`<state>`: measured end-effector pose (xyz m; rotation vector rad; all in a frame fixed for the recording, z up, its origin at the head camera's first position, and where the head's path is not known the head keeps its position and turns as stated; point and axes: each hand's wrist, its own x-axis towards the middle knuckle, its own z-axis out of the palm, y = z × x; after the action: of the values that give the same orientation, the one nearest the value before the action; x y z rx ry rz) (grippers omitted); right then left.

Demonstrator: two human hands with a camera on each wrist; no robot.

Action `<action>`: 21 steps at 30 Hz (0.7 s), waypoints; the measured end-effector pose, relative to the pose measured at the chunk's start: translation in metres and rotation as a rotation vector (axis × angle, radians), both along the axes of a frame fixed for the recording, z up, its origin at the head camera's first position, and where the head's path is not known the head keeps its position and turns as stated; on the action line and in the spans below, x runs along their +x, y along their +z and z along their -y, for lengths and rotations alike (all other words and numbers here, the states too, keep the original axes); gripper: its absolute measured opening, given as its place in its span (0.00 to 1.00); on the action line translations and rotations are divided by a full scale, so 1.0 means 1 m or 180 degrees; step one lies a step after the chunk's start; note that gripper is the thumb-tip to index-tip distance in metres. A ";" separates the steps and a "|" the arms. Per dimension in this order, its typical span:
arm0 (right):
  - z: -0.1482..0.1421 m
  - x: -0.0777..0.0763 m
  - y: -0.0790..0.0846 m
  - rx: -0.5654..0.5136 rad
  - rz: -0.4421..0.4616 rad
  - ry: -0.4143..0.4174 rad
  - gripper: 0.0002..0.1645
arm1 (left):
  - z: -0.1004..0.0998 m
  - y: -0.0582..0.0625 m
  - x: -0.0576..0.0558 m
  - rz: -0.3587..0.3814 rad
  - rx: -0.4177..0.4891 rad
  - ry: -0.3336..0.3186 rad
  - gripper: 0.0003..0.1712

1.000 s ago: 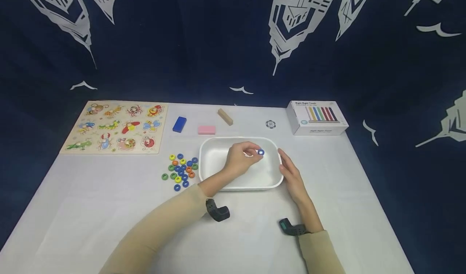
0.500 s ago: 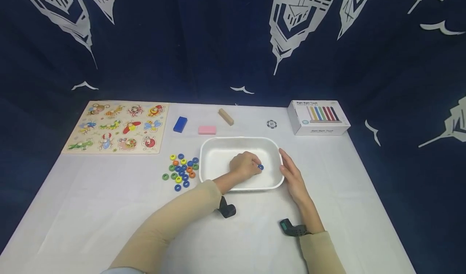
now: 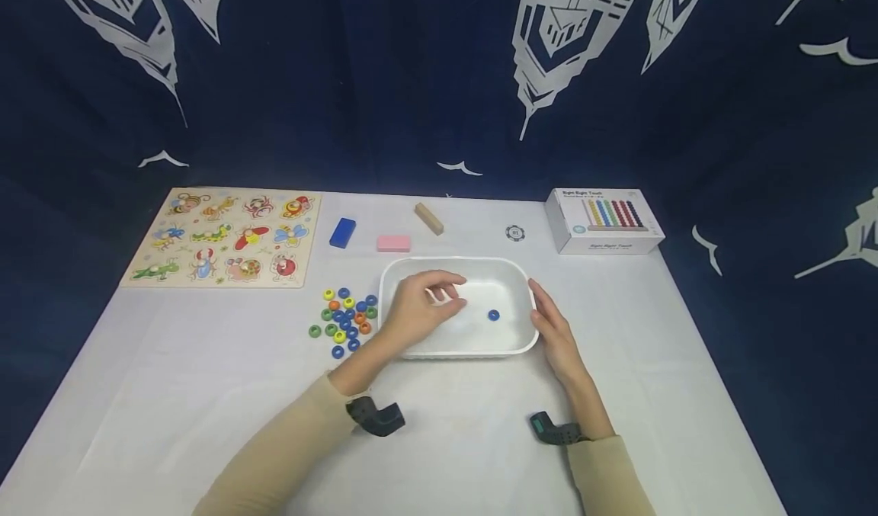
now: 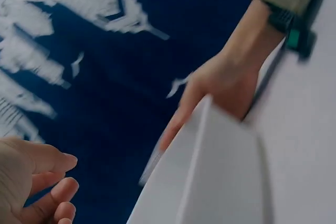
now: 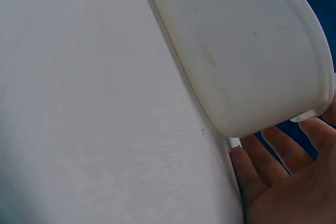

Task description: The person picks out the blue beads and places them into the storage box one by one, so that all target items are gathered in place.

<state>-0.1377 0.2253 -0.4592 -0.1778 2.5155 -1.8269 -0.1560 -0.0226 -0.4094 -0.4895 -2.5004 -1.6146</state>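
Observation:
A single blue bead lies on the floor of the white tray, right of its middle. Over the tray's left half is my left hand, thumb and fingers apart with nothing between them; the left wrist view shows the same gap between thumb and fingers. My right hand rests against the tray's right end, fingers along the outer wall. In the right wrist view its fingertips touch the tray's corner. Just left of the tray lies a loose cluster of blue, green, yellow and orange beads.
An insect puzzle board lies at the back left. Behind the tray are a blue block, a pink block, a wooden block and a poker chip. A white box stands at the back right.
My left hand lowered the blue bead into the tray, let go of it and moved back to the left. The right hand has stayed at the tray's right end.

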 end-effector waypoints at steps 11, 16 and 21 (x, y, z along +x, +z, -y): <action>0.000 0.000 0.002 0.0015 0.0034 -0.0091 0.28 | 0.149 -0.076 -0.022 0.0137 0.0228 0.1180 0.16; -0.001 0.001 0.000 0.0033 0.0031 -0.0085 0.28 | 0.151 -0.078 -0.015 0.0464 0.0166 0.1246 0.17; -0.002 0.000 -0.002 0.0007 0.0029 -0.0048 0.28 | 0.148 -0.088 -0.019 0.0455 0.0039 0.1308 0.17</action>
<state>-0.1373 0.2270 -0.4616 -0.1504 2.5197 -1.8261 -0.1749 -0.1710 -0.4977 0.1431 -2.4713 -1.5419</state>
